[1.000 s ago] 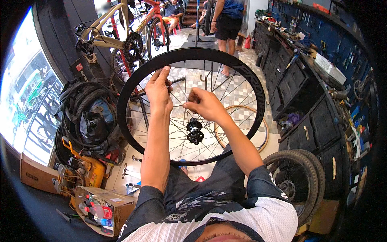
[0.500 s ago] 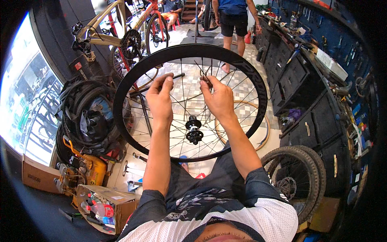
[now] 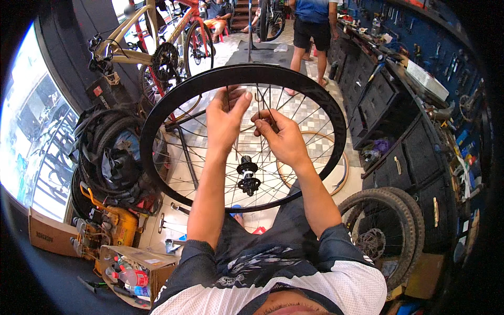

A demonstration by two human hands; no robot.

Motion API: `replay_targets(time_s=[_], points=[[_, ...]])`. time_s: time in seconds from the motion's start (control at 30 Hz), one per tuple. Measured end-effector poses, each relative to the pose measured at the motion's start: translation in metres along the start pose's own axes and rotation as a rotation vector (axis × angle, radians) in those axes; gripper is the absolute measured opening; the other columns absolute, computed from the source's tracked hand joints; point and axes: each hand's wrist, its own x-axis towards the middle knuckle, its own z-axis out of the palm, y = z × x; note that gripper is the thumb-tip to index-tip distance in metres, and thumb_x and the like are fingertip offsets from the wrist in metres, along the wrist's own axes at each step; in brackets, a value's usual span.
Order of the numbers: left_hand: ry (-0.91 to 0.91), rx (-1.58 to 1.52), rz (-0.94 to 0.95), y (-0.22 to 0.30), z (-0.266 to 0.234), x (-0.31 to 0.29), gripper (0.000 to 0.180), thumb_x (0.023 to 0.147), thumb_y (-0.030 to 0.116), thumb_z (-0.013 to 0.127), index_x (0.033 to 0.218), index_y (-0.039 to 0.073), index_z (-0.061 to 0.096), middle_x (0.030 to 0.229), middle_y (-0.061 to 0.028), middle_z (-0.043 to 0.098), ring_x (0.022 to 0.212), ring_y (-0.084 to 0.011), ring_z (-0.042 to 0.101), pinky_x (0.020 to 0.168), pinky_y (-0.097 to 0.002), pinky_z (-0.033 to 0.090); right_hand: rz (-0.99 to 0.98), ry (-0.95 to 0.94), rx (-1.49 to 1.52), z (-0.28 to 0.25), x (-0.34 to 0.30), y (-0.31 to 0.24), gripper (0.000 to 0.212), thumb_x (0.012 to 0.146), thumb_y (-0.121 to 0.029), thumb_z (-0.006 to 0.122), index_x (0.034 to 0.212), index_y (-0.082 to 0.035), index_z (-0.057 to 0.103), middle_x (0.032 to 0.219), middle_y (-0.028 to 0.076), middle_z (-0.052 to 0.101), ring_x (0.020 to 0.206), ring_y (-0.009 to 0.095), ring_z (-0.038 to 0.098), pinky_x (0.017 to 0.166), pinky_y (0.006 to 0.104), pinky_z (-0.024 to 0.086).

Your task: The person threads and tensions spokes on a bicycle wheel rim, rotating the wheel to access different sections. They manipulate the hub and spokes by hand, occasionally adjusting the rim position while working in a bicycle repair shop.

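Note:
A black bicycle wheel without a tyre leans upright in front of my legs, with thin dark spokes running from its rim to a black hub. My left hand reaches inside the upper rim, fingers curled at a spoke and thumb raised; the fingertips are partly hidden. Lower and to its right, my right hand is closed, thumb and fingers pinching a spoke in the upper middle of the wheel. The hands are close together but apart.
On the left are bicycles, a heap of tyres, a yellow machine and a cardboard box of bottles. Black cabinets and knobby-tyred wheels line the right. A person stands beyond the wheel.
My left hand has moved right and slightly up, toward the spokes. My right hand has shifted a little left and down. The wheel's top has tilted nearer, and the person ahead has turned.

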Motion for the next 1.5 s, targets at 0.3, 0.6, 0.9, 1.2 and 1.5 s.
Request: replay_targets(time_s=[0.3,0.6,0.9,1.2,1.5], points=[[-0.298,-0.206,-0.147,0.009,0.000,0.029,0.034,0.094,0.021,0.079,0.117,-0.004,0.073,0.105,-0.0156,0.078,0.095,-0.0252,0.076,0.083,-0.0374,0.059,0.085,-0.123,0.018,-0.012,-0.001,0.004,0.018,0.105,-0.008,0.063,0.116,0.004,0.072,0.093,0.006,0.075,0.091,0.011,0.071,0.085,0.0265,0.056],[-0.256,-0.232,-0.198,0.006,-0.001,0.034,0.030,0.093,0.018,0.081,0.114,-0.002,0.074,0.099,-0.0125,0.078,0.089,-0.0222,0.075,0.080,-0.0374,0.058,0.095,0.001,-0.193,-0.005,0.003,0.003,0.014,0.096,-0.009,0.077,0.104,0.001,0.071,0.092,0.006,0.076,0.086,0.010,0.071,0.077,0.0256,0.057],[-0.259,-0.242,-0.225,0.002,-0.002,0.037,0.029,0.095,0.021,0.080,0.112,-0.002,0.075,0.101,-0.0124,0.079,0.088,-0.0213,0.075,0.080,-0.0360,0.057,0.078,-0.144,0.259,-0.008,0.001,0.009,0.014,0.098,-0.011,0.074,0.101,0.002,0.074,0.090,0.007,0.077,0.085,0.013,0.073,0.082,0.0282,0.057],[-0.287,-0.218,-0.233,0.004,-0.004,0.040,0.030,0.095,0.023,0.079,0.112,-0.003,0.076,0.101,-0.0123,0.079,0.088,-0.0202,0.074,0.080,-0.0339,0.057,0.140,-0.074,0.073,-0.013,0.006,0.024,0.025,0.094,-0.019,0.081,0.107,0.002,0.074,0.090,0.006,0.076,0.084,0.011,0.071,0.078,0.0269,0.056],[-0.286,-0.247,-0.234,0.004,-0.003,0.038,0.031,0.095,0.024,0.080,0.112,-0.001,0.076,0.101,-0.0115,0.079,0.088,-0.0186,0.074,0.079,-0.0339,0.056,0.060,-0.296,0.287,-0.012,0.005,0.018,0.025,0.103,-0.011,0.068,0.121,0.006,0.070,0.104,0.009,0.077,0.100,0.016,0.072,0.094,0.0306,0.056]])
